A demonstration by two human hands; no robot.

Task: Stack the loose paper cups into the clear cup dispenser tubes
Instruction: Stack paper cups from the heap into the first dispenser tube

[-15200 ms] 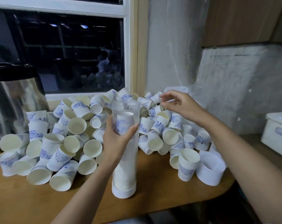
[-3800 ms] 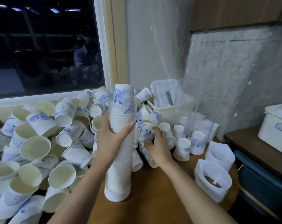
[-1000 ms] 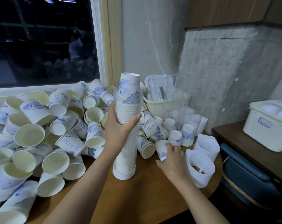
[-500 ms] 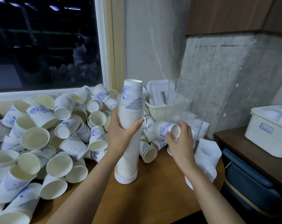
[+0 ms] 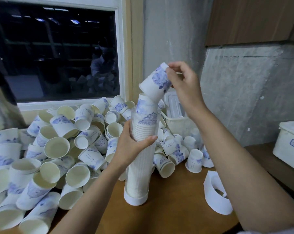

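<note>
Head view, the only view.

**Held and placed**
- Right hand [image 5: 181,85], upper centre of frame: its fingers [image 5: 169,76] pinch the base end of one loose cup [image 5: 155,83]. The cup is mouth down and tilted toward lower left. Its rim is at the top of the nested stack [image 5: 147,105]; I cannot tell if they touch.
- Left hand [image 5: 132,146], centre: thumb and fingers are wrapped round the clear dispenser tube [image 5: 139,171] above its middle, keeping it upright on the table [image 5: 168,217].
- The stack fills the tube and rises past its mouth.

**Risks, as I judge them**
- The tilted cup may catch on the top cup's edge and jam crooked instead of nesting. I would level it first.
- Pushing down off-centre could lever the tall, narrow tube over. Only the left-hand grip and the small white foot resist that.
- The part of the stack above the tube mouth has no wall round it, so a sideways knock could shear it off.
- The tube looks close to full, so further cups may not seat inside it.

**Edges and room**
- Left half of frame: the heap of loose cups [image 5: 58,149] crowds up to the tube, leaving no free space that side.
- Behind the tube: a pale plastic basket [image 5: 175,114] and the wall are close.
- Lower centre: bare table lies in front of the tube, running to a rounded edge at lower right.
- Right: a white collar piece [image 5: 215,193] lies near that edge, under the right forearm. A careless elbow could sweep it off.
- Above the stack: open air for the descent.
</note>
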